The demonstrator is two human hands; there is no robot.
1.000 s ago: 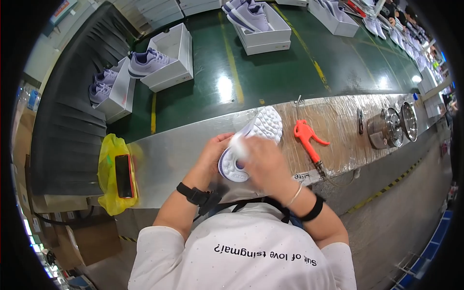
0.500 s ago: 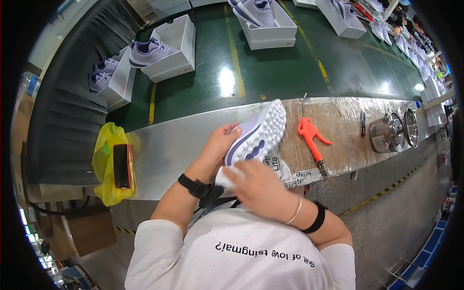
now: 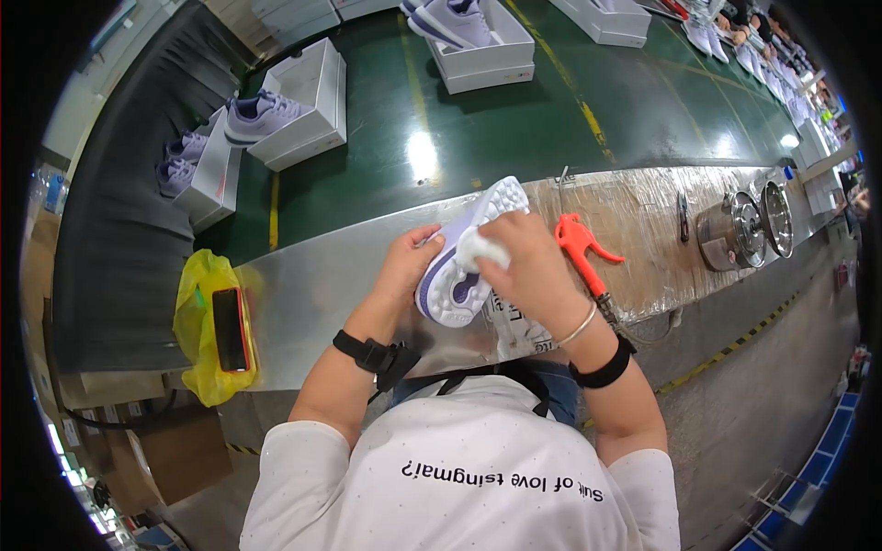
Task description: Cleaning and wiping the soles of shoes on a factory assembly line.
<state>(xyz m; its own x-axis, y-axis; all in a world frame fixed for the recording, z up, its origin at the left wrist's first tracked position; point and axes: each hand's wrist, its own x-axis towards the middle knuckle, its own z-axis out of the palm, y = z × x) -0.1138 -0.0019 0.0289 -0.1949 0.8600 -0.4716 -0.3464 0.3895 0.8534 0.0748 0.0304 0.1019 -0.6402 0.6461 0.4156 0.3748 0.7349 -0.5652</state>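
Observation:
A lavender sneaker (image 3: 445, 303) with a knobbly white sole is tilted up over the near edge of the workbench, its sole turned toward me. My left hand (image 3: 407, 264) grips its side from the left, fingers wrapped round the upper. Bunched in my right hand (image 3: 535, 266) is a white cloth (image 3: 478, 248), pressed against the middle of the sole. The hand and cloth hide part of the tread. Just right of that hand, an orange air blow gun (image 3: 581, 246) with a hose lies on the bench.
Small nippers (image 3: 683, 217) and a steel pot (image 3: 726, 237) stand farther right. At the left, a phone (image 3: 231, 329) rests on a yellow plastic bag (image 3: 195, 285). Beyond the metal bench (image 3: 312, 266), a green conveyor (image 3: 367, 184) carries white boxes (image 3: 317, 101) of lavender sneakers.
My right hand has moved up and away from near my body, bringing the white cloth onto the sole. The sneaker has shifted slightly left in my left hand.

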